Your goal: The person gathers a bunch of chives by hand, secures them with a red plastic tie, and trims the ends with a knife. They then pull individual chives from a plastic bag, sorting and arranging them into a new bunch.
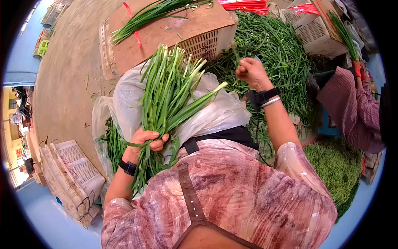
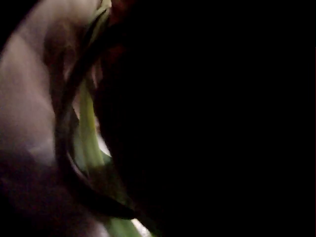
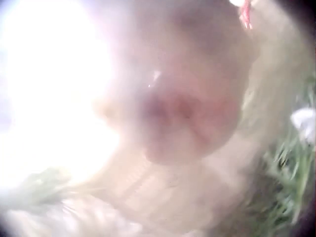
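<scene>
My left hand (image 1: 150, 140) grips a thick bunch of green chives (image 1: 166, 95) around its lower part, over my lap. Their pale cut ends fan upward and their leafy ends hang down below the fist. A blurred green stalk (image 2: 88, 123) shows in the dark left wrist view. To the right, apart from the bunch, my right hand (image 1: 252, 74) is raised in front of the chive pile with its fingers curled. A thin blurred chive leaf (image 1: 235, 50) sticks up by its fingertips. In the hazy right wrist view the curled right hand (image 3: 192, 118) is blurred.
Ahead, a brown board (image 1: 166, 33) on a crate bears a chive bundle (image 1: 153, 18) and red ties. A large chive pile (image 1: 273, 45) lies right of it. White plastic (image 1: 215, 112) covers my lap. Crates (image 1: 74, 170) stand left; another person's sleeve (image 1: 348, 108) is at right.
</scene>
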`<move>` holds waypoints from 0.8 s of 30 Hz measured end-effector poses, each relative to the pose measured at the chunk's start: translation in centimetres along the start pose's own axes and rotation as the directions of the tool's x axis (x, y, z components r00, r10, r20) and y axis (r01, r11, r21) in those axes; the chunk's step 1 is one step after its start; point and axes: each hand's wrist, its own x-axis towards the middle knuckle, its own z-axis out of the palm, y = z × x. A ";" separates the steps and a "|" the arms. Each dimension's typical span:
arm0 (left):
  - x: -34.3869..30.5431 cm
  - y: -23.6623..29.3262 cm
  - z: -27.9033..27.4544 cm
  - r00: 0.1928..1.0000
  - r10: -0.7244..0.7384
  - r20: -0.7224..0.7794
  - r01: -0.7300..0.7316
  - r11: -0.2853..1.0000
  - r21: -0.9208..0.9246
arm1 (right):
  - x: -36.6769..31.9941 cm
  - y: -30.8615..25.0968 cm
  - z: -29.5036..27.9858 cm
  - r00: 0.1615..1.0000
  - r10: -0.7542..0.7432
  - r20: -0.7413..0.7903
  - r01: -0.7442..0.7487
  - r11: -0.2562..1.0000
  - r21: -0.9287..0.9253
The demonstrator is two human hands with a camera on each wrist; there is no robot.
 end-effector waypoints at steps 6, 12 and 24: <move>0.2 0.1 0.7 0.999 0.006 -0.034 -0.006 1.000 0.009 | -4.5 1.2 2.2 0.938 0.248 0.242 -0.191 0.953 -0.235; 0.1 0.2 0.3 1.000 -0.026 -0.013 0.025 0.999 -0.043 | -4.3 2.6 5.4 0.883 0.218 0.416 -0.209 0.976 -0.069; 0.1 0.2 -1.1 0.989 -0.087 0.118 0.093 0.994 -0.054 | 0.6 -0.8 -4.1 0.969 -0.216 0.118 0.118 -0.014 -0.993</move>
